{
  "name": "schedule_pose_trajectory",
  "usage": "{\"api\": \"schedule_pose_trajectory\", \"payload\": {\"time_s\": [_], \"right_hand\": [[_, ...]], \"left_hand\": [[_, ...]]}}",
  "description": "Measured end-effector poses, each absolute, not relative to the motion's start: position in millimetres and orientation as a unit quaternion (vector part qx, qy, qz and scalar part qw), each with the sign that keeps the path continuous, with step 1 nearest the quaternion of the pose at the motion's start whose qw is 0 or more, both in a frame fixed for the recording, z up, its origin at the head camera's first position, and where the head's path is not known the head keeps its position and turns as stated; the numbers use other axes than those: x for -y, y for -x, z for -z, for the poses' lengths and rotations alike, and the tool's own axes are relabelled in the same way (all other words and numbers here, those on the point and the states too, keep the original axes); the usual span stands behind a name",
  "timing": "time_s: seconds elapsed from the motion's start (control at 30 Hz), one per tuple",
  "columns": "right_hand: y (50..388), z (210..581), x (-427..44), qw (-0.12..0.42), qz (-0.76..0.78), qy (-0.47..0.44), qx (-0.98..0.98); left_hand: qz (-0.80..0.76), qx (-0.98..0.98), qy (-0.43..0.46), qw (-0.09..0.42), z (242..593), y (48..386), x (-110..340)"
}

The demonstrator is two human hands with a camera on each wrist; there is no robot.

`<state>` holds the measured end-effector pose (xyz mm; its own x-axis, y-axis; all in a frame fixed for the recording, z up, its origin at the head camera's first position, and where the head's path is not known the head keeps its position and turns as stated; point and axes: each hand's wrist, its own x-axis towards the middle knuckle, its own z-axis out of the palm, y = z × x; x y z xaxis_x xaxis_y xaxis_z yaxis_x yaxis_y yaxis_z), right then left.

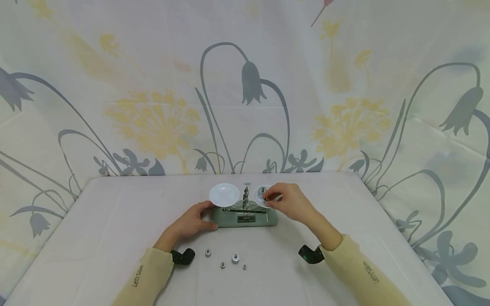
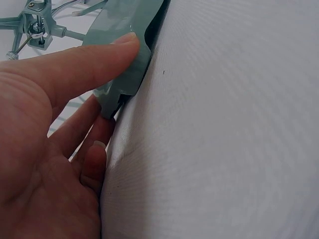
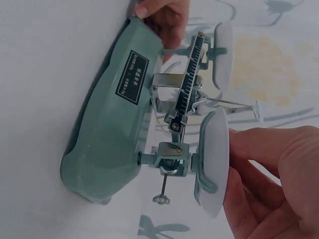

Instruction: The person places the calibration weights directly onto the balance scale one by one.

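Observation:
A green balance scale (image 1: 245,218) stands on the table with two white pans, the left pan (image 1: 224,195) bare. My left hand (image 1: 191,221) grips the left end of the base, its thumb (image 2: 114,55) on the front face and the fingers behind. Over the right pan (image 3: 217,159), my right hand (image 1: 289,202) has its thumb and fingers curled together, pinching what looks like a small metal weight, mostly hidden by the fingertips. Another silver metal weight (image 1: 262,191) sits on that pan beside the fingertips. The right wrist view hides the pan's top.
Several small metal weights lie in front of the scale, among them a larger one (image 1: 235,258) and a tiny one (image 1: 244,267). White cloth (image 1: 126,221) covers the table. A flower-patterned curtain (image 1: 245,106) hangs behind it.

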<state>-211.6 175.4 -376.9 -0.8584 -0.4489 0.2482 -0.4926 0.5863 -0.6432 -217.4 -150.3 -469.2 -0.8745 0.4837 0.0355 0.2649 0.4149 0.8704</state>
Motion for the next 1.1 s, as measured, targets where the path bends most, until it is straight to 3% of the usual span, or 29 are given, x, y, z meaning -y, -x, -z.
{"api": "schedule_pose_trajectory", "payload": {"time_s": [0.63,1.1], "right_hand": [[211.1,372.9,-170.9,0.009,-0.359,-0.25,0.899],[210.9,368.6,-179.3,0.055,-0.377,-0.262,0.887]], "left_hand": [[-0.489,-0.835,-0.229,0.105,470.4,216.9,151.5],[-0.49,-0.836,-0.222,0.111,467.7,216.5,151.0]]}}
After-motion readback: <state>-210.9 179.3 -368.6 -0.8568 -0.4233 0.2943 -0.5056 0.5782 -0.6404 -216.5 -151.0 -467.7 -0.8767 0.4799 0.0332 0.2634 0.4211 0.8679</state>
